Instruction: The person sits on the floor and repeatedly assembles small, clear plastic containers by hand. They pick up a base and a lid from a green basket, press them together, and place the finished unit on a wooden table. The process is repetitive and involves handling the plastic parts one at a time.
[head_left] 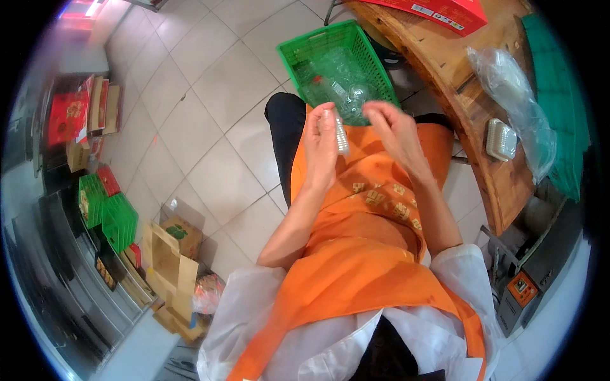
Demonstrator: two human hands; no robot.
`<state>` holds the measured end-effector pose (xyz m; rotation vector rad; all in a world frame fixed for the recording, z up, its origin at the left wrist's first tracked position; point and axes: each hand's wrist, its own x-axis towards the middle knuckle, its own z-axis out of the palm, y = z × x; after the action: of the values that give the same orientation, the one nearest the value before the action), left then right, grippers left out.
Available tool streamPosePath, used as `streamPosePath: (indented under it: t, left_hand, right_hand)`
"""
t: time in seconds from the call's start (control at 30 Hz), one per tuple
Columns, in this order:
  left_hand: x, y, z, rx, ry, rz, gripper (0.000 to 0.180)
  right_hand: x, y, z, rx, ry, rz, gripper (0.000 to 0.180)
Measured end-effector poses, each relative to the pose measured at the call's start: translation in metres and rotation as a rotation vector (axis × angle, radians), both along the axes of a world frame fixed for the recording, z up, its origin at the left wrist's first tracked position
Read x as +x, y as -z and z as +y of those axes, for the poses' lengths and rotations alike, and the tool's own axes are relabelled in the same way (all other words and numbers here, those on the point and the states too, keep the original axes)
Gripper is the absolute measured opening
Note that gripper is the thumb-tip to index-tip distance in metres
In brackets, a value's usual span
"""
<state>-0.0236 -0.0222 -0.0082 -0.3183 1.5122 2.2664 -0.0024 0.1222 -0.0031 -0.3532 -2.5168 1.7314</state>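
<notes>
My left hand (322,143) is closed around a short stack of nested clear plastic containers (342,138), whose ribbed edges face right. My right hand (395,132) hovers just right of it, apart from the stack. Its fingers are bent and smeared by motion, so I cannot see whether they pinch anything. Beyond both hands a green plastic crate (382,63) stands on the floor, with loose clear plastic containers (337,79) heaped inside. A similar stack of clear containers (501,140) sits on the wooden table at the right.
The wooden table (467,108) curves along my right, bearing a clear plastic bag (511,95) and a red box (438,11). To the left, opened cardboard boxes (168,257) and green baskets (119,222) stand by dark shelving. An orange apron (362,254) covers my lap.
</notes>
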Motion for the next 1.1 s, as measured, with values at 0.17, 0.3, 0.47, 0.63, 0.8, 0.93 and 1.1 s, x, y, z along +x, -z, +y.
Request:
streamPosePath:
  t: [0.17,0.3,0.47,0.63,0.8,0.93,1.1]
  left_hand:
    - [0.006,-0.002,0.011,-0.154,0.055,0.132,0.033]
    - [0.010,-0.013,0.013,-0.103,0.108,0.109,0.034]
    - [0.012,-0.017,0.013,-0.019,0.123,0.096,0.032]
    - [0.014,-0.016,0.012,0.016,0.139,0.075,0.030]
    - [0.015,-0.017,0.015,0.058,0.135,0.041,0.029]
    - [0.016,-0.016,0.015,0.133,0.124,-0.013,0.026]
    - [0.016,-0.015,0.016,0.056,0.137,-0.013,0.022]
  right_hand:
    - [0.027,-0.020,-0.019,-0.605,-0.144,-0.237,0.016]
    - [0.032,-0.030,-0.011,-0.612,-0.152,-0.269,0.017]
    - [0.035,-0.027,-0.008,-0.610,-0.173,-0.266,0.018]
    - [0.038,-0.028,-0.008,-0.646,-0.172,-0.269,0.019]
    - [0.039,-0.026,-0.006,-0.640,-0.180,-0.252,0.018]
    - [0.040,-0.024,-0.006,-0.689,-0.149,-0.282,0.016]
    - [0.040,-0.021,-0.019,-0.360,-0.030,-0.193,0.011]
